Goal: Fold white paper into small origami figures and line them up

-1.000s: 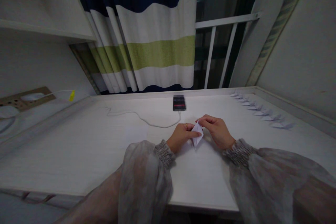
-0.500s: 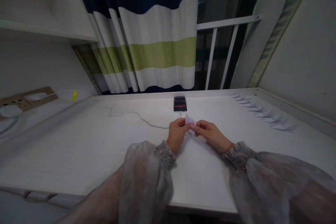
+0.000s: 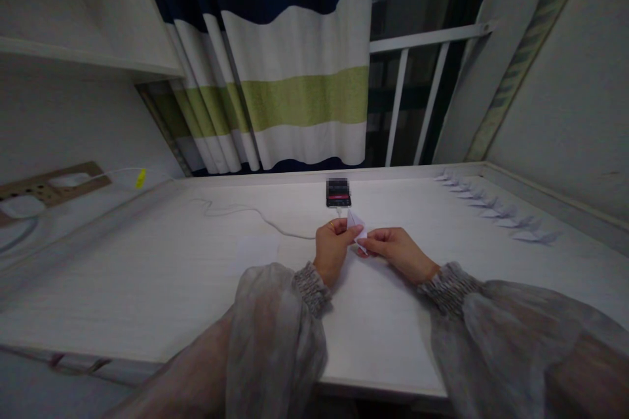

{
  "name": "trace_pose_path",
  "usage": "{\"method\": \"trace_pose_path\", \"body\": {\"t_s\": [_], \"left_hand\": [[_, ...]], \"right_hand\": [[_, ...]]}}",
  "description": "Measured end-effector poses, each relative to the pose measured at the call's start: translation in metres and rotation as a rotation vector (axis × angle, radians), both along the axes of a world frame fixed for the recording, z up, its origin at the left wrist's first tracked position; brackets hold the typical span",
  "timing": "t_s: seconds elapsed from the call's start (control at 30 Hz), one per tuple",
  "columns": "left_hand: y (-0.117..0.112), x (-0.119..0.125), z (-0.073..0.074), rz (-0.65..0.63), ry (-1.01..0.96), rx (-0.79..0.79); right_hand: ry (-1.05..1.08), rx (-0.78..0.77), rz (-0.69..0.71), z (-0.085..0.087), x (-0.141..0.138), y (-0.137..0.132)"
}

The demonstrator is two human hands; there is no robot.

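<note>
Between the fingers (image 3: 378, 246), folded white paper (image 3: 354, 218), pointed at the top

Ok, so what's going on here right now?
A person is working a small folded white paper with both bare hands above a white desk. The left hand grips it by the middle, while the right hand pinches its lower end. A row of folded paper pieces lies along the desk's right side, and a phone lies just beyond the hands.
</note>
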State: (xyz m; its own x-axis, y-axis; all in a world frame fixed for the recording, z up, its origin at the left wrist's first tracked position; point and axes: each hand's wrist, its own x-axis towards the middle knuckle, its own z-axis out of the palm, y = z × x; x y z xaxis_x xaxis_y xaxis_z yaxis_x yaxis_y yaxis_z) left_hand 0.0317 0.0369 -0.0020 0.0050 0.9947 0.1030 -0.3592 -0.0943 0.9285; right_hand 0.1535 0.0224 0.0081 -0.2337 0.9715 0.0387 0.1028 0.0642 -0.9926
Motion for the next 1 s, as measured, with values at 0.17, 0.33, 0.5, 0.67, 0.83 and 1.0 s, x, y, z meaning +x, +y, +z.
{"method": "trace_pose_path", "body": {"t_s": [0.17, 0.33, 0.5, 0.67, 0.83, 1.0], "left_hand": [[0.007, -0.003, -0.001, 0.172, -0.009, 0.032], [0.005, 0.000, 0.002, 0.172, -0.105, 0.050], [-0.005, 0.006, 0.004, 0.086, -0.163, 0.036], [-0.008, 0.004, 0.004, 0.044, -0.115, 0.019], [-0.006, -0.001, 0.006, 0.018, -0.141, -0.036], [-0.003, -0.004, 0.006, -0.022, -0.048, -0.024]], "right_hand": [[0.050, 0.061, -0.091, -0.006, 0.001, 0.004], [0.020, 0.302, -0.148, -0.011, 0.001, 0.005], [-0.083, 0.495, -0.274, -0.008, 0.004, 0.005], [-0.003, 0.471, -0.303, -0.005, 0.006, 0.005], [0.067, 0.495, -0.295, -0.004, 0.009, 0.005], [0.129, 0.458, -0.291, -0.002, 0.015, 0.006]]}}
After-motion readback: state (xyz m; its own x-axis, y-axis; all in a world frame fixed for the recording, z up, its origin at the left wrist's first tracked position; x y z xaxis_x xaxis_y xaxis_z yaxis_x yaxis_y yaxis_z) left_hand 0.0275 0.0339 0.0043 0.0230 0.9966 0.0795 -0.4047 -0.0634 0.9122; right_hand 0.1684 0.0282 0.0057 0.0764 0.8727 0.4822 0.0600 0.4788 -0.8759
